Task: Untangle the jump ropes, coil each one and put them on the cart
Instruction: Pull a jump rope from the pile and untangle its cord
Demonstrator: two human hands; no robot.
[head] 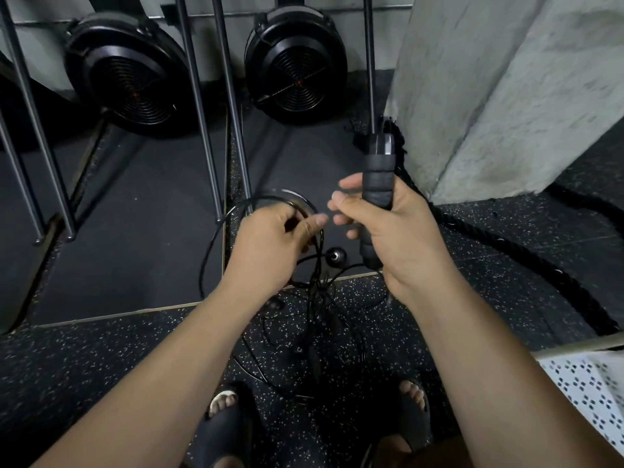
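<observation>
bars (237,130), thick rope (506,251) close; right hand (398,228) holds handle (378,177), left hand (270,244) cord (202,271).

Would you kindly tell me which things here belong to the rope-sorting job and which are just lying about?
Job: foam handle, tangled jump-rope cords.
Lying about: battle rope, fan wheels, concrete pillar, metal poles.

black handle (378,177) | black thin ropes (317,298) | white-speckled black floor (101,359)

Nothing here can be read: no lettering, label, brand, number or sign is legible anywhere in the frame.
</observation>
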